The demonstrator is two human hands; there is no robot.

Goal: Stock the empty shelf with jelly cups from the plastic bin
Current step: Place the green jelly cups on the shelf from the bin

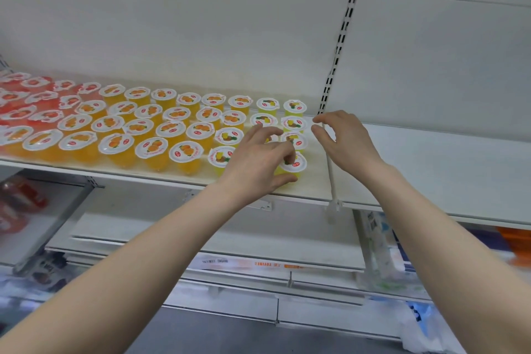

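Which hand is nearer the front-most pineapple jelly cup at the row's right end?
Left. The left hand grips the front pineapple cup, thumb below and fingers over its lid; the right hand hovers apart, to its right and farther back.

Left hand (253, 158), right hand (344, 141) and both forearms are bare.

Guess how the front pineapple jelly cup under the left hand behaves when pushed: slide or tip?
The pineapple jelly cup seems to taper to a narrower base below its wide lid, so a high push probably tips it. Filled with gel, it is likely heavy for its size. The thin clear wall may flex where the left hand grips.
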